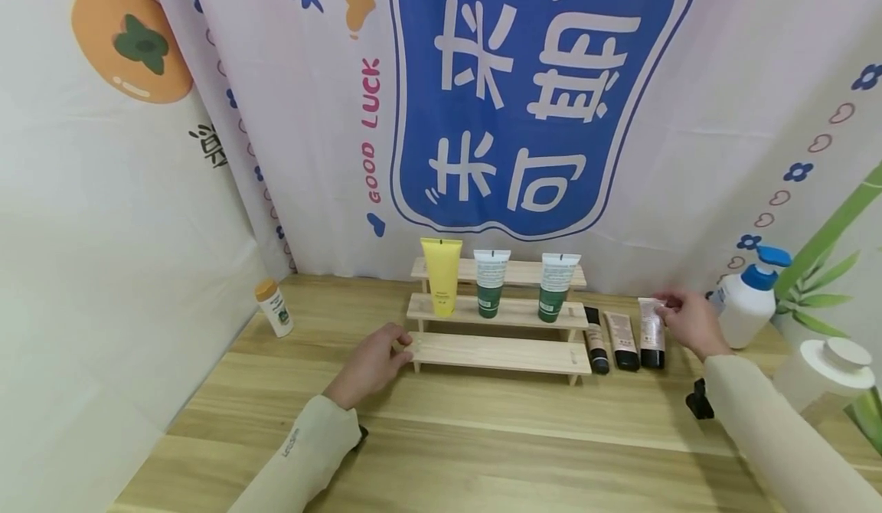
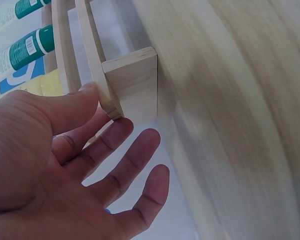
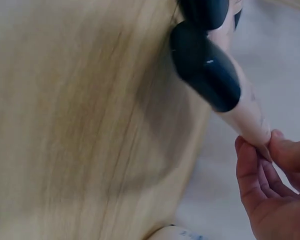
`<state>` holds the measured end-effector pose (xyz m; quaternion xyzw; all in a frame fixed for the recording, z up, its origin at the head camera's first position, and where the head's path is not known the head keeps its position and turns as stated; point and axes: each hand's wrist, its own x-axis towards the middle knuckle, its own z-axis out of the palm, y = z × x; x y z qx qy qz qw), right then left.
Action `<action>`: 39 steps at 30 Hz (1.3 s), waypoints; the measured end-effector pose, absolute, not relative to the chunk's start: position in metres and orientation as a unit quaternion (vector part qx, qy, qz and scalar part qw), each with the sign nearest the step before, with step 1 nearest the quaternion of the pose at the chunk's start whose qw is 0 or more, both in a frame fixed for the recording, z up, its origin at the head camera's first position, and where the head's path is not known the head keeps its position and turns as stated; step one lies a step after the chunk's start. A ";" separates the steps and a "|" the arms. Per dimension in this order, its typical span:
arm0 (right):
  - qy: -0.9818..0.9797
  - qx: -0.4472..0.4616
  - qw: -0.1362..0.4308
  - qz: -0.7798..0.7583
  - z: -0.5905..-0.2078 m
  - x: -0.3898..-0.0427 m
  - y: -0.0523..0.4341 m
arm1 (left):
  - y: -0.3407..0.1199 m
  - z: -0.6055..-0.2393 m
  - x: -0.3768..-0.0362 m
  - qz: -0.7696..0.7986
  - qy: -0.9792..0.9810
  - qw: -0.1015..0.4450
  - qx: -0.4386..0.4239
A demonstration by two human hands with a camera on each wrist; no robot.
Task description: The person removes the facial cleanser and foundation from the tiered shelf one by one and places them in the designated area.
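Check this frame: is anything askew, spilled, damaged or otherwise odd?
Nothing spilled or damaged. Three tubes stand upright on the stepped wooden rack. The right hand pinches the crimped end of a pale tube beside two more on the table. The left hand touches the rack's left end.

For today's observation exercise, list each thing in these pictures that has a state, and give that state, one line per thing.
Left hand: open, fingers touching the left end of the wooden step shelf.
Right hand: pinching the top of the pink tube.
Pink tube: lying on the table, black cap toward the camera.
Yellow tube: standing cap-down on the middle step.
Two green tubes: standing cap-down.
Pump bottle: upright.
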<state>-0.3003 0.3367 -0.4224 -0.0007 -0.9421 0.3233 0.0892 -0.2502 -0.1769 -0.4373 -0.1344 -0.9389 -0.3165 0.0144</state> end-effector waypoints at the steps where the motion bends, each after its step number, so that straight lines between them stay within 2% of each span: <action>1: -0.943 -0.005 0.082 0.322 -0.424 -0.303 0.338 | -0.177 -0.437 -0.250 -0.318 -0.938 0.014 -0.135; 11: -0.943 -0.046 -0.014 0.330 -0.438 -0.321 0.358 | -0.174 -0.434 -0.251 -0.318 -0.938 0.016 -0.139; 26: -0.950 -0.058 -0.014 0.307 -0.436 -0.312 0.353 | -0.174 -0.434 -0.251 -0.316 -0.939 0.015 -0.139; 39: -0.951 -0.060 -0.043 0.301 -0.438 -0.310 0.351 | -0.176 -0.437 -0.250 -0.316 -0.938 0.022 -0.141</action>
